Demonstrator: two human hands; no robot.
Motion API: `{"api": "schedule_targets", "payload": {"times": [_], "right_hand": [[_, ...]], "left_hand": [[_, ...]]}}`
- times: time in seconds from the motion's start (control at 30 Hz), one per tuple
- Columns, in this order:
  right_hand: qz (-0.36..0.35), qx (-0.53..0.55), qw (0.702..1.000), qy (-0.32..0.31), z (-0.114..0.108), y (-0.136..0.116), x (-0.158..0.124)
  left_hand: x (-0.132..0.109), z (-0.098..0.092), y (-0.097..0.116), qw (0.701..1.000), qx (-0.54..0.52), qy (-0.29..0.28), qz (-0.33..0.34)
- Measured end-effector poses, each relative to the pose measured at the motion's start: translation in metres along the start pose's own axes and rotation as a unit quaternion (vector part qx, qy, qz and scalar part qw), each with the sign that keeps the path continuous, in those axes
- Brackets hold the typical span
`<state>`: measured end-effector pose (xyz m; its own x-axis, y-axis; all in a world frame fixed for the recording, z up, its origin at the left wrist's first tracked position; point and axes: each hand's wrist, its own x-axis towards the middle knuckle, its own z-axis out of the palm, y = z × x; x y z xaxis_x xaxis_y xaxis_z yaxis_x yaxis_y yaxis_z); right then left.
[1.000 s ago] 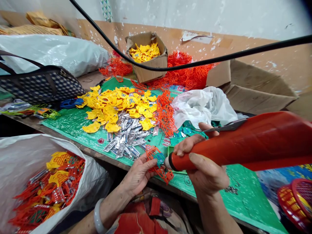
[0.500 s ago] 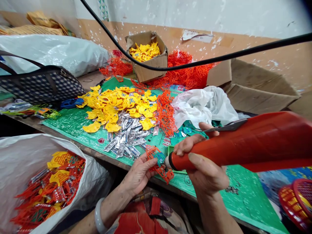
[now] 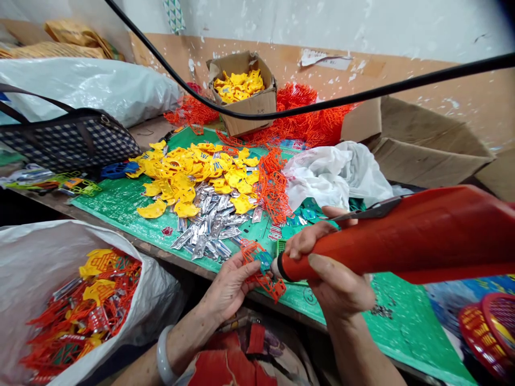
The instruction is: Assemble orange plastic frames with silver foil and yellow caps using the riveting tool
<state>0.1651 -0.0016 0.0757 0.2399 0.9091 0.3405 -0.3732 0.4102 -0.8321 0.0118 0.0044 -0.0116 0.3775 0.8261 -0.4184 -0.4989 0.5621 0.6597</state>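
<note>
Near the table's front edge, my left hand (image 3: 231,287) pinches an orange plastic lattice frame (image 3: 277,288) between thumb and fingers. A small teal piece (image 3: 263,261) lies on that frame beside my thumb. My right hand (image 3: 328,262) is wrapped round the body of a red electric screwdriver (image 3: 386,236), which has a lever along its top. Its pale nose with a black ring points left and meets the teal piece; the very tip is hidden. Behind my left hand lie silver strips (image 3: 217,217) in a loose heap, with yellow plastic pieces (image 3: 181,169) heaped beyond.
A white sack (image 3: 153,289) of assembled orange and yellow parts stands at lower left. At the back are a carton (image 3: 247,123) of yellow pieces, orange frames (image 3: 314,120) and a white plastic bag (image 3: 322,174). A black cable (image 3: 341,105) hangs across the view. Dark screws (image 3: 382,311) lie right.
The red screwdriver and my right hand have shifted very slightly left. The black cable has swung a little to the left. My left hand keeps its hold on the orange frame.
</note>
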Motion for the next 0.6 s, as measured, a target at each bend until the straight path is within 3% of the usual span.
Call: {"api": "schedule_targets", "payload": {"times": [0.37, 0.6], "right_hand": [[0.002, 0.019, 0.999, -0.031, -0.006, 0.003, -0.005], [0.04, -0.039, 0.998, -0.043, -0.013, 0.011, -0.006]], "left_hand": [[-0.002, 0.002, 0.001, 1.0, -0.003, 0.008, -0.008], [0.002, -0.001, 0.0, 1.0, 0.0, -0.014, -0.007]]}}
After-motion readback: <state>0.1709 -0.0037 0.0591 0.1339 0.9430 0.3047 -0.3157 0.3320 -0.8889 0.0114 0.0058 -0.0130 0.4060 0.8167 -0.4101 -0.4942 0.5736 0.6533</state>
